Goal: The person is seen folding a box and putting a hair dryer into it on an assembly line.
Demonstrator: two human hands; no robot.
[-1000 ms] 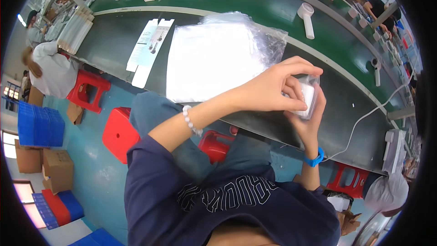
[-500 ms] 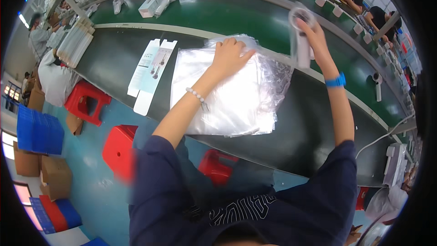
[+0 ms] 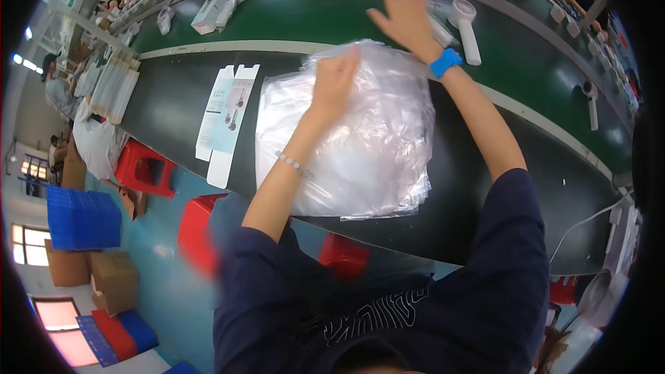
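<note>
A thick stack of clear plastic bags [image 3: 374, 159] lies on the dark worktable [image 3: 166, 111] in front of me. My left hand [image 3: 336, 79] rests flat on the stack's upper part, a bead bracelet on its wrist. My right hand [image 3: 405, 17], with a blue wristband, hovers with fingers spread over the green conveyor belt [image 3: 312, 10]. Just right of it a white hair dryer [image 3: 467, 28] lies on the belt, apart from the fingers. Something clear beside the dryer is too blurred to make out.
Flat printed cartons [image 3: 225, 118] lie left of the bags. White boxes [image 3: 218, 7] and further white dryers [image 3: 592, 100] ride the belt. Red stools [image 3: 145, 170], blue crates [image 3: 83, 218] and cardboard boxes [image 3: 104, 277] stand on the floor at left, near another person [image 3: 90, 138].
Both hands held the white dryer close to me. My right hand carried it out to the belt and let go; my left hand dropped onto the bag stack.
</note>
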